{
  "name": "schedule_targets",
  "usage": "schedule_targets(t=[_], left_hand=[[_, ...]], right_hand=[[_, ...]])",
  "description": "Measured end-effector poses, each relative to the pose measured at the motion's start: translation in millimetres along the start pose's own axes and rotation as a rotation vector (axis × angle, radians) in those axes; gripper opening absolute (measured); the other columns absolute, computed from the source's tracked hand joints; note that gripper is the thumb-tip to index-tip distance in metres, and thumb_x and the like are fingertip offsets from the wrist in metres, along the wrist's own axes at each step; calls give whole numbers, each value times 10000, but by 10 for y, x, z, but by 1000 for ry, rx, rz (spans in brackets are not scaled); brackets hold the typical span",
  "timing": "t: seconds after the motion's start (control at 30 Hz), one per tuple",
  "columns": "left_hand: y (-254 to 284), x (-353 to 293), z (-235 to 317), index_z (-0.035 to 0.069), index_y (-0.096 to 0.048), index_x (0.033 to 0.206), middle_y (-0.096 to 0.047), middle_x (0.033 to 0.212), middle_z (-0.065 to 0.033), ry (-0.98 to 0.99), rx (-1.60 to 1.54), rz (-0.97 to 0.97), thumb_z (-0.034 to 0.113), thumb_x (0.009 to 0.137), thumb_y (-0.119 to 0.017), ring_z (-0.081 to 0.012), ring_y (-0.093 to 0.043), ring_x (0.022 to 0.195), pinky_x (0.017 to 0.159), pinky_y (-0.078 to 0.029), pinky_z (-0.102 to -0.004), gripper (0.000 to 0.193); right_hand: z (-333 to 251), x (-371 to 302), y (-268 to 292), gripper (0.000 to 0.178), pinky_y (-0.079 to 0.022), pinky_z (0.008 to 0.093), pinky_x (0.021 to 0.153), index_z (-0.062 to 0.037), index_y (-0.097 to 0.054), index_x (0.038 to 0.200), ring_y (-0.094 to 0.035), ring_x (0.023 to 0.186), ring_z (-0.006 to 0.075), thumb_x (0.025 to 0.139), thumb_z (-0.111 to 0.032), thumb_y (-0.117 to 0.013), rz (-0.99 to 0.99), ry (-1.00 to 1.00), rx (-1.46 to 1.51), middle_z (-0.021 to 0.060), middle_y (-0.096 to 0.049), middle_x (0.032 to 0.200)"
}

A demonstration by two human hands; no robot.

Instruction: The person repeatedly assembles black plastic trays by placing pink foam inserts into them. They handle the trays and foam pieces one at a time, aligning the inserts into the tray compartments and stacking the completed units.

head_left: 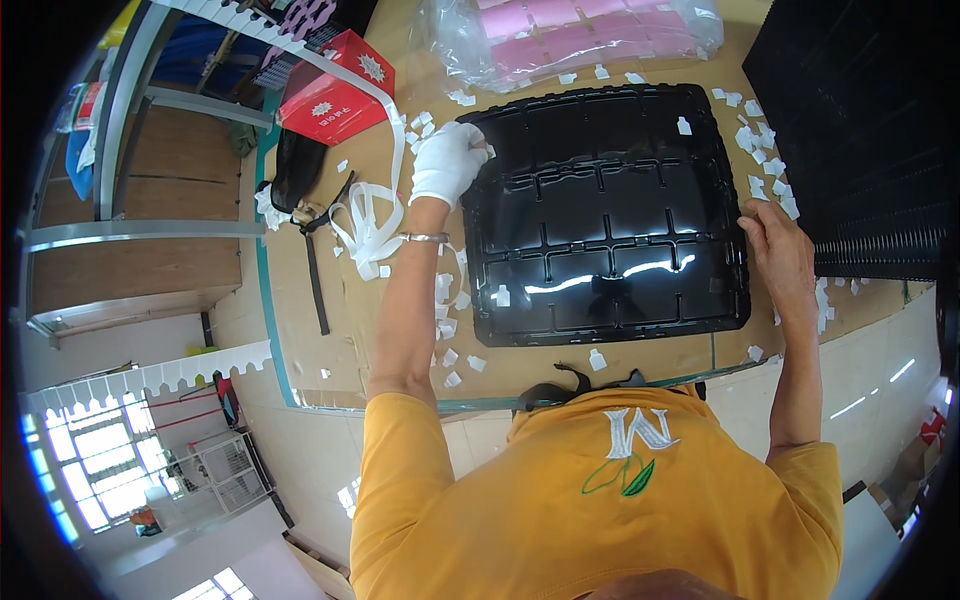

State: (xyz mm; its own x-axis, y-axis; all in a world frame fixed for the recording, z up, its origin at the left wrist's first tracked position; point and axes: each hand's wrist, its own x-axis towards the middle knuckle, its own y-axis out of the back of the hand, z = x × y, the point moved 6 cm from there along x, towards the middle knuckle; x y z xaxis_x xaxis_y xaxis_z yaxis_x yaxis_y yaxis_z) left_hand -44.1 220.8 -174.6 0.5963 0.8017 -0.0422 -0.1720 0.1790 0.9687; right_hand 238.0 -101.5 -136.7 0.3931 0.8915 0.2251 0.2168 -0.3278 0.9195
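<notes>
A shiny black plastic tray (600, 205) with moulded ridges lies in front of me on the table. My left hand (447, 163), in a white glove, is at its far left corner, fingers pinched on a small pale piece (490, 152), probably one of the white stickers. Bare, my right hand (782, 255) is at the tray's right edge, its thumb and fingers closed on the rim. One white sticker (684, 126) lies on the tray's upper right part and another white sticker (502, 296) on its lower left part.
Many white cut pieces (758, 140) are scattered over the cardboard-covered table (350, 345). A tangled white strip (368, 238) and a red box (338, 92) are at the left. Pink sheets in clear plastic (580, 35) lie beyond the tray; a black stack (860, 130) stands at the right.
</notes>
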Motion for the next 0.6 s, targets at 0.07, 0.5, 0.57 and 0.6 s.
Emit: schedule_targets(t=[0.07,0.5,0.57,0.6], left_hand=[[15,-27,13,118,-716,943,-660,1007,-115,-29,-28,71,204,809,-655,-334,-641,938,829,-498,-427,170],[4,-18,89,119,-699,922,-636,963,-120,-127,58,139,204,830,-617,-324,-638,898,788,-499,-446,150],[15,-12,116,118,-698,920,-634,968,-126,-137,85,158,208,832,-617,-328,-636,901,790,-498,-446,150],[17,-11,128,117,-697,919,-634,971,-129,-141,98,168,209,832,-617,-330,-636,903,790,-498,-446,150]], right_hand=[[0,13,-8,202,-511,416,725,-25,-620,1032,-658,853,353,918,-190,-608,-3,-1,2,138,-676,977],[-154,114,-14,214,-519,410,738,-11,-623,1054,-668,866,349,917,-175,-615,-50,-2,-2,144,-678,1004],[-175,113,-18,214,-521,409,742,-8,-625,1053,-671,869,347,917,-174,-615,-55,0,0,144,-681,1010],[-185,114,-20,213,-521,409,743,-7,-627,1052,-672,870,347,918,-173,-614,-57,4,-3,143,-682,1013]])
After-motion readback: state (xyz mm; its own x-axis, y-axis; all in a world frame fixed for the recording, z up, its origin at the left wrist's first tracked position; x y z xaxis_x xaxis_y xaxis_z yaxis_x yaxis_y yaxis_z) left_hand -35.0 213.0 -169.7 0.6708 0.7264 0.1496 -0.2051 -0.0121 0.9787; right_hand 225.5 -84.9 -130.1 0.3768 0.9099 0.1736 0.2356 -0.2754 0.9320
